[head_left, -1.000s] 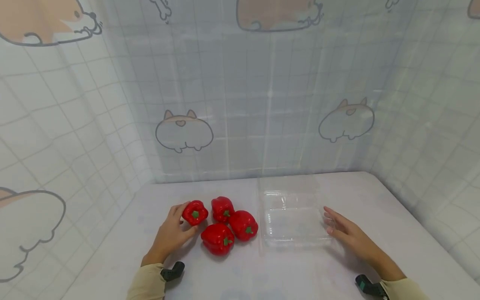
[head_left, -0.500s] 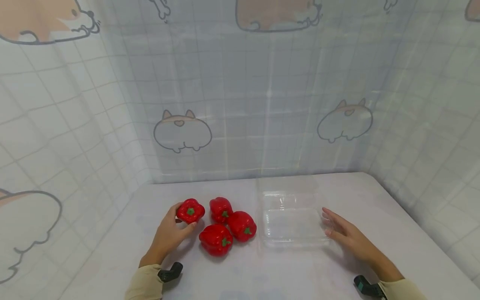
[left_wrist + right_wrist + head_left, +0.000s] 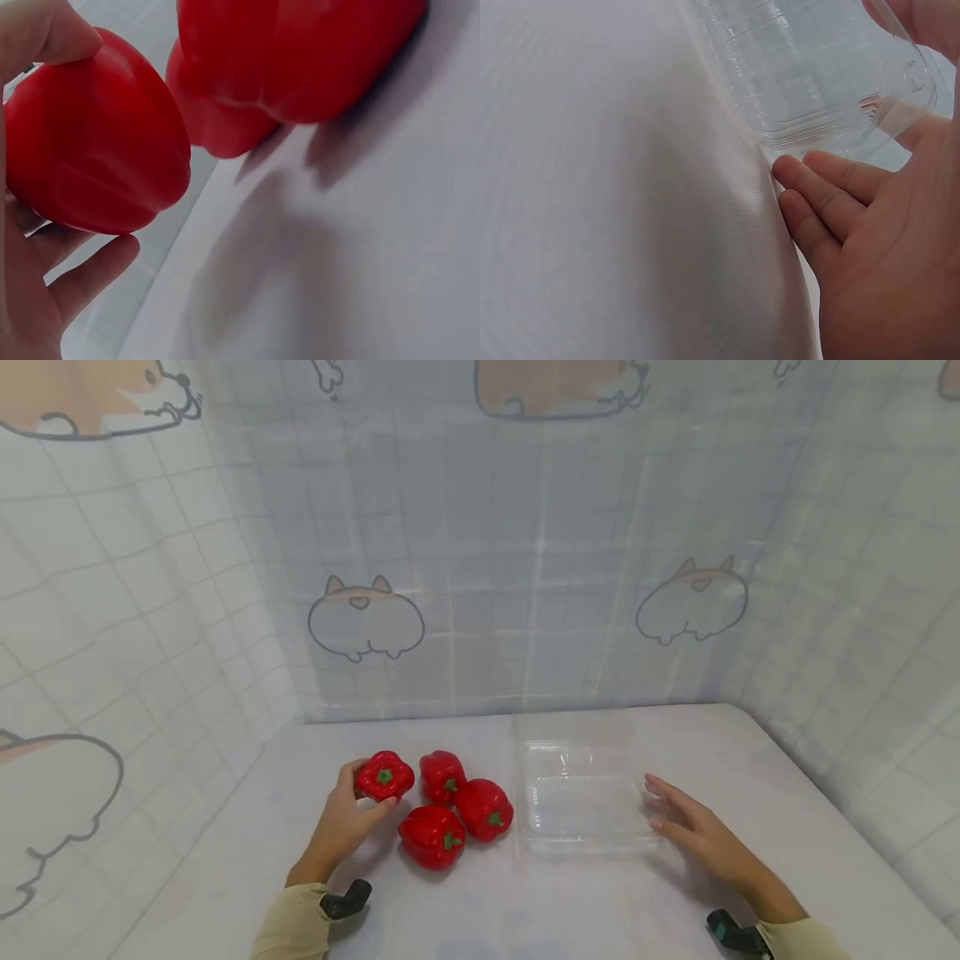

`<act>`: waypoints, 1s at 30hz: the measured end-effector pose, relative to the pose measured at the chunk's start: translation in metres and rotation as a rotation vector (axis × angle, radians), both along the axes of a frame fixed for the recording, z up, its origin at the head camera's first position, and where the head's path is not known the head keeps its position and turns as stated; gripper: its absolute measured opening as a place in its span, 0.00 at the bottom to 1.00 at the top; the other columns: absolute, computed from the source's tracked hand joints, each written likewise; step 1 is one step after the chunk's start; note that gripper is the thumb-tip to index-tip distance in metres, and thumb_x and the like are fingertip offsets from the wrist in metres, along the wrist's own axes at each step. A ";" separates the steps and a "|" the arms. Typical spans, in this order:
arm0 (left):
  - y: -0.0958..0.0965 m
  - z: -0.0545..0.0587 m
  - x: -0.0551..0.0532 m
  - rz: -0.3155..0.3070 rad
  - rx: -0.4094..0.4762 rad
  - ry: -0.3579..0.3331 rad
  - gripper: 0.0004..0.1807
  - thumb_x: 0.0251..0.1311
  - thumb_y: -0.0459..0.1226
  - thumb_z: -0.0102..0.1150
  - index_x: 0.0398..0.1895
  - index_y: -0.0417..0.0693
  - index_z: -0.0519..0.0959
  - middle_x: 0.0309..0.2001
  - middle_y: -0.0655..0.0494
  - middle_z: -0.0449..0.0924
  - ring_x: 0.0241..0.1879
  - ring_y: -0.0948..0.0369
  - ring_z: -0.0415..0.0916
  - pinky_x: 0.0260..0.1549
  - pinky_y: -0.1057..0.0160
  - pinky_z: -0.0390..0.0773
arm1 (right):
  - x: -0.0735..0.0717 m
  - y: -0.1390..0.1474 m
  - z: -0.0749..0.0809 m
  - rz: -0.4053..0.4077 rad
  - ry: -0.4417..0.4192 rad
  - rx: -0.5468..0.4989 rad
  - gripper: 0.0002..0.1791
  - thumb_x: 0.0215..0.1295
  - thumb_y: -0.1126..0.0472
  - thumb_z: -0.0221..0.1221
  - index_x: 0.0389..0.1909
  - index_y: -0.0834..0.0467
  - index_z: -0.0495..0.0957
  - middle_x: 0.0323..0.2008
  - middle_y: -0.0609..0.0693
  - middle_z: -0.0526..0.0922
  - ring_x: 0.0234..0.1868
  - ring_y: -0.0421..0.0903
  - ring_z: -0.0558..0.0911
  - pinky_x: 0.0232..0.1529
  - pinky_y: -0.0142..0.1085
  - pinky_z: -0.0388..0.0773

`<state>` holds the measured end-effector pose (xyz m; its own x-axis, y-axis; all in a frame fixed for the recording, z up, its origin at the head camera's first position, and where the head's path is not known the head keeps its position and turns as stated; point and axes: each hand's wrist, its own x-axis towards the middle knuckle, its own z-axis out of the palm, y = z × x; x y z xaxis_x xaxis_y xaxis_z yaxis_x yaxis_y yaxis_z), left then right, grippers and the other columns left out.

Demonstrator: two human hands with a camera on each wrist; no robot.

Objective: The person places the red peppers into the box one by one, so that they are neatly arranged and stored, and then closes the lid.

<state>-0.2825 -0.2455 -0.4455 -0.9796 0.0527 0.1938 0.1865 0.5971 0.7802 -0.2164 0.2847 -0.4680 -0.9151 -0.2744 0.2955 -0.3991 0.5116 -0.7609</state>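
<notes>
My left hand (image 3: 347, 821) grips a red bell pepper (image 3: 385, 776) between thumb and fingers, its green stem facing the head camera. In the left wrist view this bell pepper (image 3: 101, 139) is clear of the table, with a shadow below. Just right of it sit three more red bell peppers: one at the back (image 3: 442, 775), one at the right (image 3: 485, 810) and one in front (image 3: 432, 837). At the right side of a clear plastic container (image 3: 585, 842) is my right hand (image 3: 705, 837), fingers extended; in the right wrist view, fingertips are right at the container's wall (image 3: 810, 82).
A white cloth covers the table (image 3: 570, 910). The container's clear lid (image 3: 577, 727) stands up at its back. Behind and at both sides hang pale gridded curtains (image 3: 487, 568) printed with cartoon dogs. Dark wrist devices (image 3: 347, 900) sit at both sleeves.
The bell pepper in my left hand has risen slightly and tipped so its stem faces the head camera more. My right hand and the container have stayed in place.
</notes>
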 end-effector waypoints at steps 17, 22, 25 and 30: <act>0.035 0.026 -0.008 -0.080 -0.021 0.148 0.48 0.57 0.48 0.72 0.76 0.52 0.57 0.68 0.50 0.67 0.61 0.50 0.69 0.51 0.42 0.79 | -0.001 0.001 0.001 0.012 -0.021 -0.014 0.35 0.73 0.61 0.57 0.76 0.65 0.57 0.70 0.66 0.66 0.68 0.66 0.68 0.58 0.17 0.57; 0.041 0.033 -0.010 -0.119 -0.025 0.187 0.49 0.55 0.54 0.72 0.77 0.55 0.57 0.70 0.53 0.65 0.63 0.51 0.68 0.53 0.41 0.77 | -0.001 0.001 0.000 0.021 -0.019 -0.014 0.35 0.74 0.61 0.56 0.76 0.64 0.56 0.72 0.66 0.63 0.69 0.66 0.67 0.59 0.16 0.57; 0.046 0.037 -0.013 -0.146 -0.045 0.213 0.49 0.55 0.54 0.72 0.77 0.57 0.58 0.69 0.55 0.67 0.61 0.54 0.68 0.52 0.44 0.79 | -0.001 0.001 -0.001 0.030 -0.017 -0.020 0.35 0.74 0.61 0.56 0.76 0.65 0.55 0.72 0.66 0.62 0.69 0.67 0.66 0.59 0.16 0.57; 0.059 0.043 -0.017 -0.177 -0.090 0.254 0.48 0.54 0.51 0.74 0.77 0.60 0.59 0.64 0.58 0.69 0.57 0.57 0.69 0.47 0.51 0.81 | -0.001 0.001 0.000 0.041 0.004 -0.037 0.34 0.74 0.62 0.56 0.76 0.65 0.56 0.71 0.67 0.63 0.68 0.68 0.65 0.60 0.17 0.58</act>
